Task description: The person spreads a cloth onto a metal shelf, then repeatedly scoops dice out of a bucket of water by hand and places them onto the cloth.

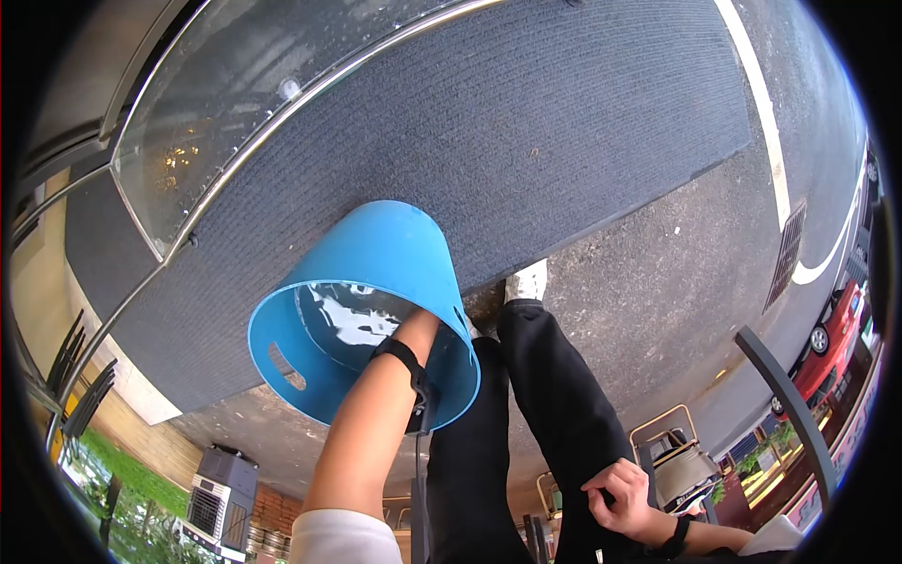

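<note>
A bright blue plastic bucket (376, 246) with an oval handle slot stands at the edge of a dark ribbed mat (526, 132). Clear water (352, 315) with bright reflections shows inside it. My left forearm, with a black strap (404, 365) at the wrist, reaches through the opening. The bucket's rim and wall hide my left hand, so its fingers and anything in them cannot be seen. Beside my black-trousered leg (554, 385), my right hand (622, 498) is loosely closed, fingers curled, with nothing visible in it.
A glass panel with a metal frame (272, 117) borders the mat at upper left. Rough pavement (648, 273) lies to the right, with a drain grate (787, 254). Folding chairs (676, 461), a dark post (789, 404) and a red car (832, 348) stand at lower right. An air cooler (221, 498) is at lower left.
</note>
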`<state>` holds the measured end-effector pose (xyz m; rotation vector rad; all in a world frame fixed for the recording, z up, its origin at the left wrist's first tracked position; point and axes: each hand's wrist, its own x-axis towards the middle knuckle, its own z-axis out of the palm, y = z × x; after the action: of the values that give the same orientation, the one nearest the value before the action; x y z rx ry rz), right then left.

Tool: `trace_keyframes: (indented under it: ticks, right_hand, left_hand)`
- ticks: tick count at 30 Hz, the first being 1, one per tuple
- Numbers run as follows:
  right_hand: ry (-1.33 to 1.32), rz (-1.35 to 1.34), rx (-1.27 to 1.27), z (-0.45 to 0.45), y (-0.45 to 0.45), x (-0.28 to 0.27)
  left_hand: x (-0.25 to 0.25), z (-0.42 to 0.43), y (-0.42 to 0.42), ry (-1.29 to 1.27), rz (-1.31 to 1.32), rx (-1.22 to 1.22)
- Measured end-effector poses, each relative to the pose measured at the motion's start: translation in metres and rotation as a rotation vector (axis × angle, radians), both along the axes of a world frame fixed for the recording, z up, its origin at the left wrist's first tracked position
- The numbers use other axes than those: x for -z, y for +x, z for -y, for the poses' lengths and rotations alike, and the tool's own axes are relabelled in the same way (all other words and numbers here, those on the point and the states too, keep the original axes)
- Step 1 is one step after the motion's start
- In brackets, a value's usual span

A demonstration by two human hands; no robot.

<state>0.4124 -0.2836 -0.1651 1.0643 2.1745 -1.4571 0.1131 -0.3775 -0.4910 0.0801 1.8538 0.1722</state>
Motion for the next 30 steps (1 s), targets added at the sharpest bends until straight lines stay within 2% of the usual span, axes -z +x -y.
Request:
trace_keyframes:
  ticks: [10,16,17,20,22,24,29,30]
  right_hand:
    - [-0.007,0.030,-0.027,0.004,-0.013,-0.006]
    - [0.026,0.023,-0.035,0.025,-0.010,-0.008]
    - [0.013,0.010,-0.028,0.031,-0.002,-0.006]
    - [0.027,0.001,-0.049,0.042,0.007,-0.005]
    - [0.051,-0.006,-0.042,0.050,0.011,-0.005]
    - [0.074,-0.012,-0.037,0.058,0.014,-0.005]
    - [0.098,-0.011,-0.048,0.071,0.021,-0.004]
    - [0.109,-0.011,-0.054,0.073,0.023,-0.004]
  left_hand:
    - [-0.019,0.007,-0.003,0.033,0.095,-0.023]
    - [-0.057,0.022,-0.031,0.172,0.415,-0.066]
    - [-0.076,0.020,-0.024,0.222,0.337,-0.237]
    - [-0.088,0.025,-0.038,0.243,0.762,-0.648]
    - [-0.112,0.023,-0.043,0.350,0.855,-0.848]
    - [-0.128,0.028,-0.046,0.533,0.942,-0.958]
    - [-0.158,0.048,-0.050,0.782,1.068,-1.225]
    - [-0.165,0.050,-0.050,0.854,1.092,-1.211]
